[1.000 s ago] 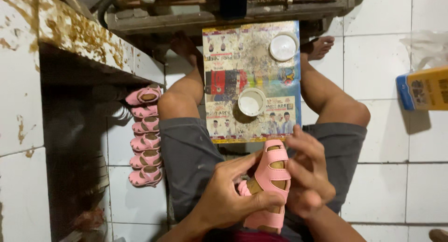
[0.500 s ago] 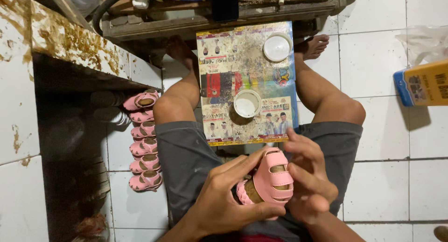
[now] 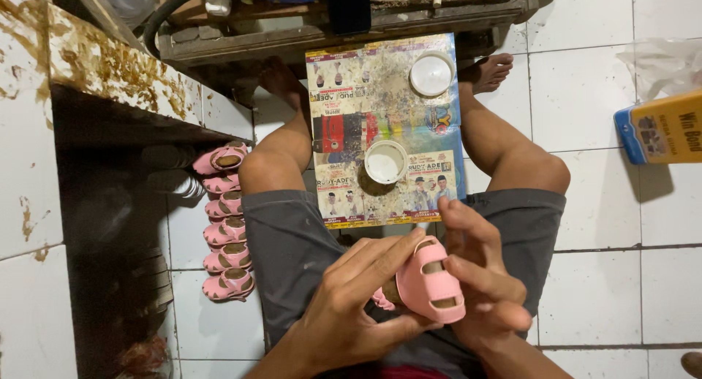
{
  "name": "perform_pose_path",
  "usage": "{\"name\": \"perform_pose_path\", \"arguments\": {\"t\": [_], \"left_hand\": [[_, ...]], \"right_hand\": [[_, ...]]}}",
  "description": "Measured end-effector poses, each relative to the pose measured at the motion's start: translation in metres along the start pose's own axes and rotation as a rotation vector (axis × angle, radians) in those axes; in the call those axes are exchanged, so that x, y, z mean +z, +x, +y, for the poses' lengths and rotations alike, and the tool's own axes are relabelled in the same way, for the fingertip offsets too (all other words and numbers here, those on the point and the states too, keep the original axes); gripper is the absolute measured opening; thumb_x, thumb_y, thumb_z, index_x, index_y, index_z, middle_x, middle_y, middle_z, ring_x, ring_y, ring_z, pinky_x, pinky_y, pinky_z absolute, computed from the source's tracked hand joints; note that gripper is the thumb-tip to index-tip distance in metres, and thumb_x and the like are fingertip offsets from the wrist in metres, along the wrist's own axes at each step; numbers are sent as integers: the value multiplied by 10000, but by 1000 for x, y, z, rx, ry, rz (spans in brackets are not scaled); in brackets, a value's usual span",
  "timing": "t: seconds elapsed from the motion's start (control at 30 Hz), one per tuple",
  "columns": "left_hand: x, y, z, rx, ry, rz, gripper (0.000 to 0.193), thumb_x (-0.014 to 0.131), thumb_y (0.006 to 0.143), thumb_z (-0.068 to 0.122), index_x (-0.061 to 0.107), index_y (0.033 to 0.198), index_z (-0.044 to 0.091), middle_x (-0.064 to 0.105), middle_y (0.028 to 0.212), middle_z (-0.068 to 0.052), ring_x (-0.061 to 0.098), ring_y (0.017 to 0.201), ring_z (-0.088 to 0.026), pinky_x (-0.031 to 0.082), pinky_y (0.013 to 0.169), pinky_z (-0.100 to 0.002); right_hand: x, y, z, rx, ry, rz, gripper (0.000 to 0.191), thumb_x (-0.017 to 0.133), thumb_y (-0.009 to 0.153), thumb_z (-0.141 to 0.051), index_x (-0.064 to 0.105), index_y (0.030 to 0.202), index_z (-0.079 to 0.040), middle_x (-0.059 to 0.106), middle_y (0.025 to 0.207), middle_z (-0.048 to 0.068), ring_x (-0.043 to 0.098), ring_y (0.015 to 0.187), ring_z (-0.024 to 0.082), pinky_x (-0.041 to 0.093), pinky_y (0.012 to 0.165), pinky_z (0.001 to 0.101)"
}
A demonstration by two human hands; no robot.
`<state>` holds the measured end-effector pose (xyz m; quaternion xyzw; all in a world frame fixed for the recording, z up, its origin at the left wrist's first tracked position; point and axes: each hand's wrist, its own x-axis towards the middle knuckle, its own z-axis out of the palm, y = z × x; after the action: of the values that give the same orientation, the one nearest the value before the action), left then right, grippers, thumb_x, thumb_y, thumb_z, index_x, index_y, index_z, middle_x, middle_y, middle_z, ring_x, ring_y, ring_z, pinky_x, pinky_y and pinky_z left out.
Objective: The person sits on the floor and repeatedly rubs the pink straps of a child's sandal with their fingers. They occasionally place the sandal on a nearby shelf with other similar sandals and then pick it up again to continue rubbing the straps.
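2 hands hold 1 pink sandal.
The left hand (image 3: 351, 313) and right hand (image 3: 482, 284) both grasp the pink sandal (image 3: 428, 284), now tipped more sideways than before.

There is one view only, from the camera on my head, and it looks almost straight down over my lap. Nearest the lens, low in the picture, are my left hand (image 3: 351, 313) and my right hand (image 3: 479, 284), close enough to fill the bottom third. Beyond them my gray shorts (image 3: 292, 247), knees and bare feet run toward the top edge, where a dark wooden bench frame (image 3: 329, 35) crosses. The printed sheet (image 3: 380, 94) between my legs lies near the middle. The white tiled floor (image 3: 599, 203) fills the right side, and a stained tiled ledge (image 3: 110, 65) rises close along the left. No second view overlaps this one.
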<state>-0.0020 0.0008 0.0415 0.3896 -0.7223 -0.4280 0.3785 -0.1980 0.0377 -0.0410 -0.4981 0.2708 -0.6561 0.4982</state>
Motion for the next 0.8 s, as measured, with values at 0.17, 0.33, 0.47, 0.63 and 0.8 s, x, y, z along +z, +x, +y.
{"name": "perform_pose_path", "arguments": {"t": [0.17, 0.33, 0.47, 0.63, 0.8], "left_hand": [[-1, -3, -1, 45, 46, 24, 748, 910, 770, 129, 584, 1438, 44, 660, 1407, -158, 684, 1267, -316, 603, 1020, -381], [0, -4, -5, 59, 63, 12, 755, 917, 753, 124, 589, 1430, 74, 643, 1396, -155, 671, 1261, -333, 598, 1014, -397], [3, -5, -10, 115, 148, 14, 776, 906, 722, 96, 589, 1431, 66, 636, 1378, -155, 661, 1277, -364, 580, 1069, -440], [3, -7, -15, 207, 193, 79, 776, 928, 750, 118, 551, 1426, 53, 612, 1403, -180, 637, 1303, -383, 559, 1124, -480], [5, -5, -18, 278, 254, 121, 741, 930, 806, 93, 536, 1432, 80, 598, 1416, -167, 636, 1328, -386, 563, 1167, -491]], "right_hand": [[-10, -12, 12, -79, -130, -20, 645, 340, 1111, -616, 713, 1358, -152, 540, 1485, 227, 424, 1446, 353, 250, 1311, 596], [-7, -14, 9, -62, -88, -16, 718, 326, 1087, -661, 719, 1375, -133, 544, 1494, 251, 420, 1455, 376, 248, 1318, 602], [-1, -4, -5, 58, 124, -99, 778, 336, 1059, -706, 656, 1450, -115, 340, 1667, 273, 259, 1626, 431, 175, 1344, 567], [-1, -3, -5, 103, 179, -58, 739, 360, 1100, -667, 647, 1499, -115, 338, 1629, 301, 286, 1581, 433, 190, 1350, 555], [-2, -13, 11, 143, 83, -36, 584, 435, 1061, -589, 629, 1395, -151, 349, 1579, 344, 332, 1541, 492, 266, 1309, 630]]}}
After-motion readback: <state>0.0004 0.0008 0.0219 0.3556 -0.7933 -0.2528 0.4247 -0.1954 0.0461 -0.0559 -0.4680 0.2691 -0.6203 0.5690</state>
